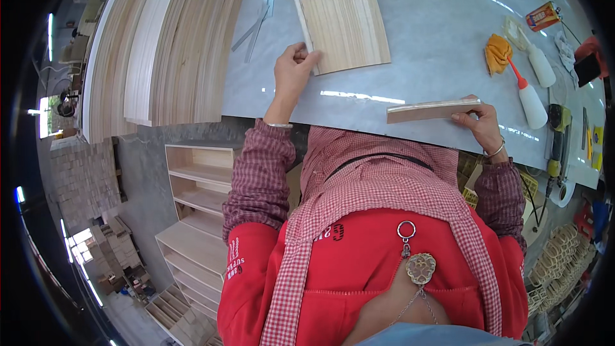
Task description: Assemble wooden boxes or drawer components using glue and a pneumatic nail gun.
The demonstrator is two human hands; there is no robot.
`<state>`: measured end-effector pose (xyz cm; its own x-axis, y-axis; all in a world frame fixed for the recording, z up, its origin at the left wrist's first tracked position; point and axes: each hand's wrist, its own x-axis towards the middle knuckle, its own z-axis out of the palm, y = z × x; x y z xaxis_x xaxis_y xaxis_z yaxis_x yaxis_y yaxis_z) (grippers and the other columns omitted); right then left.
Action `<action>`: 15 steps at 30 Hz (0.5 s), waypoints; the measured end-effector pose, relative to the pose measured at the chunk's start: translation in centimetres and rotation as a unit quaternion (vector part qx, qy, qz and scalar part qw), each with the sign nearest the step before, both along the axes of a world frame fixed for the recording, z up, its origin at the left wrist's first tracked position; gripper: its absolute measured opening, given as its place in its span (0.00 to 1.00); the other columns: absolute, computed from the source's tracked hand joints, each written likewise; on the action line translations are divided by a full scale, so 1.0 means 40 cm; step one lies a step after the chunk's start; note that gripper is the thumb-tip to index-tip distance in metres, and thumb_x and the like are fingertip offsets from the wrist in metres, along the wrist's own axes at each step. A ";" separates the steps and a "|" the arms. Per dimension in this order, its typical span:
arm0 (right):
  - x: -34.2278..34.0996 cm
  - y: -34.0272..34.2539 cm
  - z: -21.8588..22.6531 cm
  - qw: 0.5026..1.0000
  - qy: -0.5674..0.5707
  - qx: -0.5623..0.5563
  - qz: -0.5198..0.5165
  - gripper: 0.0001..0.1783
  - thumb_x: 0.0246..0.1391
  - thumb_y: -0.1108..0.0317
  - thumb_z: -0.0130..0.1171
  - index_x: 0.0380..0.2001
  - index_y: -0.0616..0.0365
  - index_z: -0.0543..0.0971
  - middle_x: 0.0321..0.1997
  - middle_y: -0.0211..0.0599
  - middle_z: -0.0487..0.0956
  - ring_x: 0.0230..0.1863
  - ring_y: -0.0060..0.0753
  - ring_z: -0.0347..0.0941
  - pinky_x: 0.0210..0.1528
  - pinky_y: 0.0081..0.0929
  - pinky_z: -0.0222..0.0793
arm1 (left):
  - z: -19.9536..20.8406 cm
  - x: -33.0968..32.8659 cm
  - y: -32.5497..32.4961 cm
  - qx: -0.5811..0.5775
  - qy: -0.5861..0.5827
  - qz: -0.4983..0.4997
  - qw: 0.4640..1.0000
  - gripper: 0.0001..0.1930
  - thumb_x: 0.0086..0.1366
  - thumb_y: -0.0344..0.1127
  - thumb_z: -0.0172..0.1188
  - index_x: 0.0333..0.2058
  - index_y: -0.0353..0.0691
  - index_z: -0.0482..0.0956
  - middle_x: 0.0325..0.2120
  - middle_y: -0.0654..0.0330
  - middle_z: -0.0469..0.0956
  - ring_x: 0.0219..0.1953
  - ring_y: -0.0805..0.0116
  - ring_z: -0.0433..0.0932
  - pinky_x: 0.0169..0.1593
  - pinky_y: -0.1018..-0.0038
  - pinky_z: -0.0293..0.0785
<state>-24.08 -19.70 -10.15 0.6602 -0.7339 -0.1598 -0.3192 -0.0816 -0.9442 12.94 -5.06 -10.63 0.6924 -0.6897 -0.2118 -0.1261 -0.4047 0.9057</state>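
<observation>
My left hand is closed on the near left corner of a pale wooden board. The board lies lengthwise away from me on the grey-white tabletop, its far end out of view. Along its left side runs a narrow, rough-looking pale edge. Farther right, my right hand grips the right end of a short, flat brown piece with a pale upper edge. I cannot tell whether it is a wood strip or a sanding block. It is held near the table's front edge, apart from the board.
Tall stacks of boards stand at the left. Thin metal rulers lie beside them. To the right are an orange cloth, a red-tipped glue bottle, a white bottle, a can and a power drill. Wooden shelving stands below left.
</observation>
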 end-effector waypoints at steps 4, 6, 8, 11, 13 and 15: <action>0.033 0.006 0.010 0.999 0.019 0.030 -0.011 0.09 0.43 0.76 0.65 0.31 0.63 0.79 0.29 0.28 0.76 0.29 0.21 0.67 0.36 0.17 0.65 | -0.001 0.001 -0.020 -0.017 0.093 0.026 0.995 0.14 0.57 0.31 0.61 0.38 0.27 0.75 0.26 0.59 0.75 0.29 0.72 0.72 0.34 0.79 0.72; 0.055 0.004 0.020 0.998 0.055 0.022 0.002 0.09 0.43 0.75 0.65 0.31 0.63 0.79 0.29 0.29 0.76 0.29 0.21 0.67 0.35 0.17 0.65 | 0.021 -0.008 -0.026 -0.040 0.147 0.037 0.988 0.08 0.57 0.30 0.61 0.33 0.30 0.77 0.23 0.61 0.75 0.27 0.75 0.71 0.33 0.80 0.71; 0.084 -0.011 0.021 0.996 0.090 0.007 0.006 0.09 0.43 0.75 0.65 0.31 0.64 0.79 0.28 0.29 0.77 0.28 0.21 0.67 0.35 0.17 0.65 | 0.054 -0.015 -0.032 -0.055 0.176 0.028 0.983 0.06 0.58 0.29 0.60 0.29 0.31 0.77 0.23 0.61 0.75 0.27 0.76 0.71 0.33 0.81 0.69; 0.154 -0.034 0.008 0.998 0.045 0.013 0.034 0.11 0.42 0.74 0.65 0.32 0.65 0.79 0.26 0.30 0.77 0.26 0.21 0.67 0.35 0.17 0.65 | 0.101 -0.006 -0.038 -0.174 0.252 0.043 0.951 0.04 0.58 0.27 0.60 0.28 0.33 0.77 0.25 0.61 0.75 0.27 0.76 0.70 0.34 0.86 0.66; 0.203 -0.049 0.000 0.999 0.031 0.020 0.022 0.11 0.42 0.74 0.65 0.31 0.65 0.79 0.25 0.30 0.78 0.25 0.21 0.67 0.34 0.17 0.65 | 0.146 -0.018 -0.047 -0.184 0.265 0.048 0.945 0.03 0.58 0.27 0.60 0.28 0.35 0.76 0.26 0.62 0.74 0.27 0.77 0.70 0.35 0.87 0.65; 0.244 -0.076 -0.024 0.996 0.001 -0.020 0.087 0.10 0.42 0.71 0.66 0.30 0.65 0.80 0.24 0.30 0.78 0.24 0.22 0.67 0.33 0.17 0.65 | 0.160 -0.024 -0.053 -0.208 0.277 0.042 0.937 0.03 0.60 0.28 0.60 0.31 0.35 0.76 0.25 0.64 0.73 0.27 0.79 0.70 0.35 0.87 0.65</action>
